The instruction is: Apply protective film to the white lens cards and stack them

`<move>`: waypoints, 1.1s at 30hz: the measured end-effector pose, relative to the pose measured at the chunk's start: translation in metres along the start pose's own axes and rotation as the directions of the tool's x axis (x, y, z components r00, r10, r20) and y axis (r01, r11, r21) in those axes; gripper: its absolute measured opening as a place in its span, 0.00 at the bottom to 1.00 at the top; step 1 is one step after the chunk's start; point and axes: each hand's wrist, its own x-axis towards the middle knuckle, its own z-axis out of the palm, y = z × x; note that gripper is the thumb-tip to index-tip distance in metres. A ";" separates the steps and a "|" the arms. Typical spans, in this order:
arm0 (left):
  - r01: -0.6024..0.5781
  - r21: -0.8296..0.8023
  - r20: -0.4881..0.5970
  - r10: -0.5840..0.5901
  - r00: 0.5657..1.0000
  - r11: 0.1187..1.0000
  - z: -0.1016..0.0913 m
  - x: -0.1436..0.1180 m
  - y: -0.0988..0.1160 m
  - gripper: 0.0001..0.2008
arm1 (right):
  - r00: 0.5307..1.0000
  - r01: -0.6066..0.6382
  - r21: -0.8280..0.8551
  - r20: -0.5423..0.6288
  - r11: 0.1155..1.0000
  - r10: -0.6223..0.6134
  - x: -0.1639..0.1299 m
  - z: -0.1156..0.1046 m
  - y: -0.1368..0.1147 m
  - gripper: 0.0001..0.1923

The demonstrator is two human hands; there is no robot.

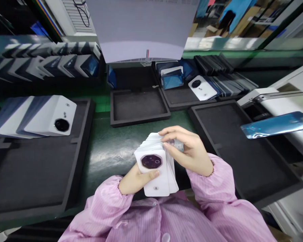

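A fanned stack of white phone back covers (156, 190), the front one with a dark octagonal camera area, is held upright in front of my chest. My left hand (135, 178) grips it from the left, thumb across the front cover and the other fingers hidden behind. From the right, my right hand (190, 149) curls over the stack's upper edge. Its fingertips touch the rear covers, and part of its grip is hidden.
Stacked white covers (62, 114) stand in a black tray (35, 174) at left. Smaller trays (141, 119) lie ahead, with a white cover (203, 89) beside more stacks. A large black tray (242, 144) is at right, under a blue film strip (275, 126). A grey panel (143, 30) hangs above.
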 end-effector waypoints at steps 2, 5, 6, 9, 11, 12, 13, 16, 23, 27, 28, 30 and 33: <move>0.005 -0.010 0.005 -0.005 1.000 1.000 0.000 -0.001 0.000 0.25 | 0.999 -0.012 -0.007 0.036 1.000 0.012 0.004 0.001 0.002 0.05; 0.009 -0.008 0.004 -0.009 1.000 1.000 0.000 -0.001 0.000 0.26 | 0.996 -0.031 -0.009 0.078 0.999 0.032 0.006 0.001 0.006 0.05; 0.006 0.004 0.002 -0.006 1.000 1.000 0.000 -0.001 0.000 0.26 | 0.995 -0.036 -0.016 0.092 0.999 0.037 0.006 0.000 0.007 0.05; -0.009 0.047 0.000 0.009 1.000 0.999 -0.001 0.000 -0.001 0.26 | 0.988 -0.032 -0.047 0.149 0.998 0.039 0.007 -0.003 0.008 0.06; -0.023 0.069 -0.001 0.023 1.000 0.997 0.000 0.001 -0.001 0.25 | 0.980 -0.019 -0.067 0.197 0.998 0.031 0.009 -0.005 0.009 0.07; -0.029 0.076 -0.003 0.029 1.000 0.997 0.000 0.001 -0.001 0.25 | 0.975 -0.013 -0.070 0.221 0.997 0.028 0.011 -0.006 0.010 0.07; -0.036 0.080 -0.009 0.037 0.999 0.996 0.000 0.002 -0.001 0.25 | 0.969 -0.009 -0.070 0.245 0.997 0.026 0.013 -0.007 0.011 0.06; -0.068 0.094 -0.031 0.071 0.997 0.993 0.001 0.003 0.000 0.26 | 0.955 -0.004 -0.058 0.297 0.998 0.022 0.017 -0.010 0.012 0.05; -0.157 0.135 -0.045 0.164 0.985 0.978 0.000 0.004 0.004 0.24 | 0.956 0.139 -0.183 0.280 0.973 -0.084 0.018 -0.009 0.010 0.07; -0.176 0.121 -0.031 0.181 0.983 0.977 0.000 0.004 0.004 0.23 | 0.957 0.180 -0.220 0.264 0.959 -0.119 0.017 -0.007 0.006 0.08; -0.179 0.118 -0.028 0.183 0.983 0.977 0.000 0.003 0.004 0.23 | 0.957 0.183 -0.220 0.264 0.958 -0.122 0.017 -0.007 0.005 0.08; -0.181 0.113 -0.027 0.185 0.982 0.977 0.000 0.003 0.004 0.23 | 0.957 0.171 -0.212 0.269 0.962 -0.111 0.019 -0.007 0.004 0.07; -0.172 0.105 -0.021 0.175 0.984 0.979 -0.001 0.002 0.004 0.23 | 0.956 0.090 -0.165 0.289 0.982 -0.039 0.022 -0.006 0.003 0.05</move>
